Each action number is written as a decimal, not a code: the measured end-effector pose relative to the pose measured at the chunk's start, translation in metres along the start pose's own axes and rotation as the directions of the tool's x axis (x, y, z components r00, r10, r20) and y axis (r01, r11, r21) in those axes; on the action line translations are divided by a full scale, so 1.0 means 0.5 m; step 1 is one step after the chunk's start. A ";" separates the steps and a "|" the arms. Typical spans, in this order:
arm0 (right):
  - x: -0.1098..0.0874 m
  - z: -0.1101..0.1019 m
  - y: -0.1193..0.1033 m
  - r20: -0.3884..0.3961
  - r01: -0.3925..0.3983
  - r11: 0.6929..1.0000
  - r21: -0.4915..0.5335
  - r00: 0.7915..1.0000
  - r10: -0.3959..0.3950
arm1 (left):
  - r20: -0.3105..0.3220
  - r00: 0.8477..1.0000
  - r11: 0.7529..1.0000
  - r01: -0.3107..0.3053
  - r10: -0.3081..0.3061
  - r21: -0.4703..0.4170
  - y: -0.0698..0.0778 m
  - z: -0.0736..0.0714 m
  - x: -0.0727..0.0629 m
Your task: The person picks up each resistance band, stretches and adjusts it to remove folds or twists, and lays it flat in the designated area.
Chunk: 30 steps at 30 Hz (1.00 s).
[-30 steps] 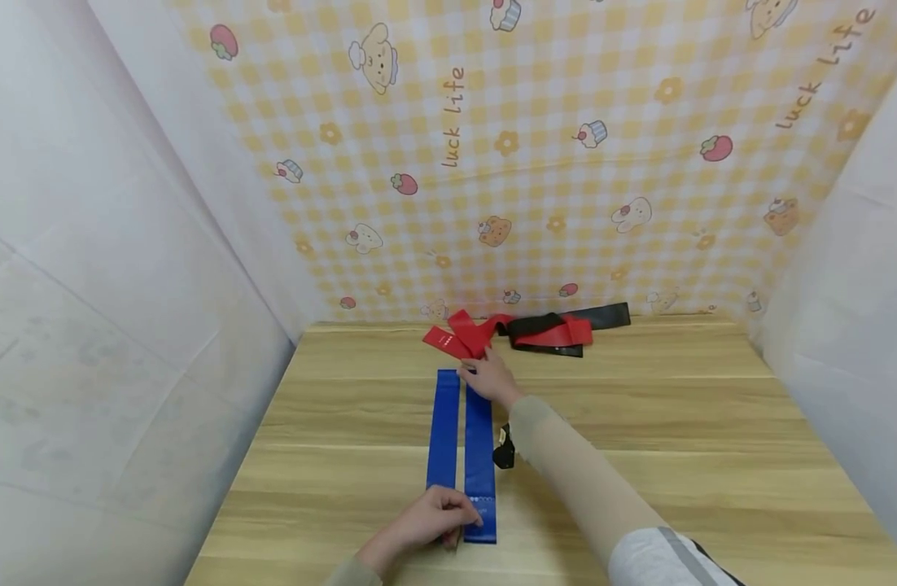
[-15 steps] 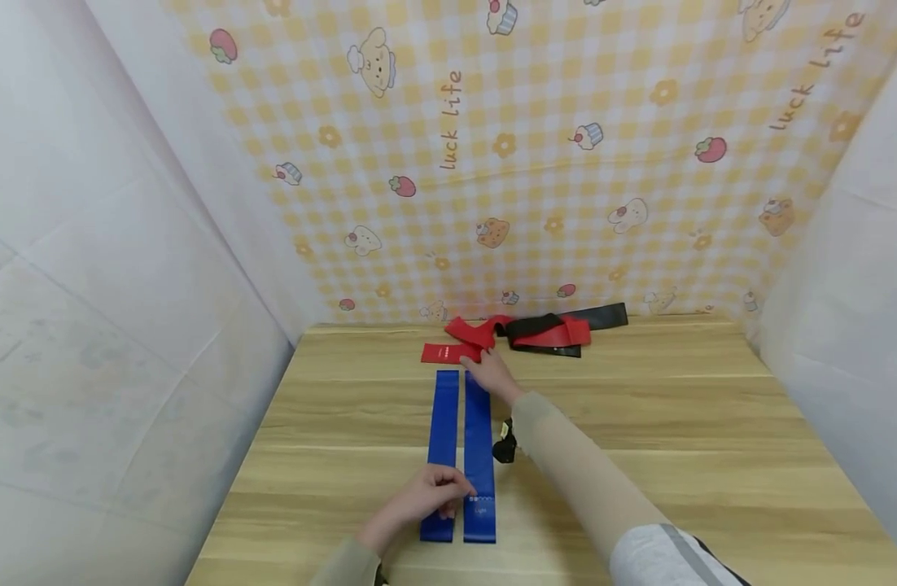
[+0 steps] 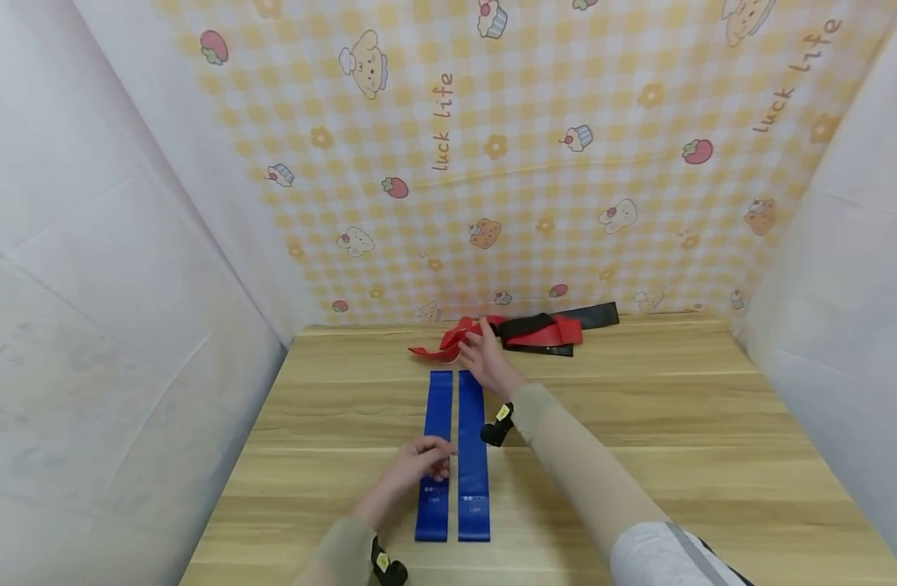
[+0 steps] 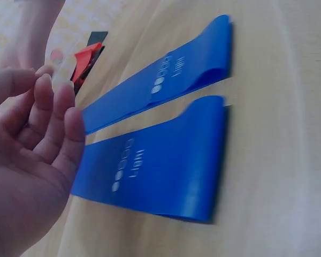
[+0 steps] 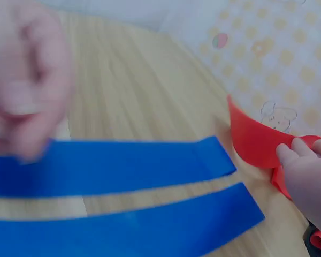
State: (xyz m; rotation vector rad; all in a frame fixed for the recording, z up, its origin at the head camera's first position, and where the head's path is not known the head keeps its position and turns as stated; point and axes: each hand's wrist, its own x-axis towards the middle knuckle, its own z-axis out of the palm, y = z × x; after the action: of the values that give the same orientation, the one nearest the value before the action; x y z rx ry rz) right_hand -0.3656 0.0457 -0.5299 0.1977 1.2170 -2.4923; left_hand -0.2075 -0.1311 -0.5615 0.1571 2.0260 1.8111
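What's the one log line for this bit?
right grip: holding red band | left grip: empty, over left blue band | right blue band: alongside, apart | black band: at back

Bright, diffuse light, soft shadows, hazy wrist views (left fingers (image 5: 51, 69) blurred in the right).
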 end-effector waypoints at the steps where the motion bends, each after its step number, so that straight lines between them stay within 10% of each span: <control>1: -0.003 0.004 -0.002 0.006 -0.006 0.999 0.039 1.000 0.006 | -0.032 0.999 1.000 -0.001 0.000 -0.031 0.001 -0.005 0.008; 8: -0.031 0.042 -0.013 0.098 -0.041 0.990 0.138 0.995 0.028 | -0.251 0.967 0.970 -0.014 -0.048 -0.241 0.030 -0.040 0.072; 15: -0.053 0.084 -0.022 0.227 -0.085 0.975 0.204 0.973 0.038 | -0.193 0.979 0.949 -0.005 -0.059 -0.314 0.068 -0.050 0.117; 30: -0.122 0.134 -0.020 0.392 -0.142 0.964 0.225 0.919 0.044 | -0.264 0.964 0.749 -0.143 -0.043 -0.647 0.095 -0.069 0.127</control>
State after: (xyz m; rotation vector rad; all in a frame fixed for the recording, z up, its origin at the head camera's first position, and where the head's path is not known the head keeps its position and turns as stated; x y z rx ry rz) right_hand -0.3108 0.0144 -0.4643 -0.1638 0.7169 -2.4402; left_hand -0.2871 -0.1337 -0.5277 -0.2595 1.3903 2.5813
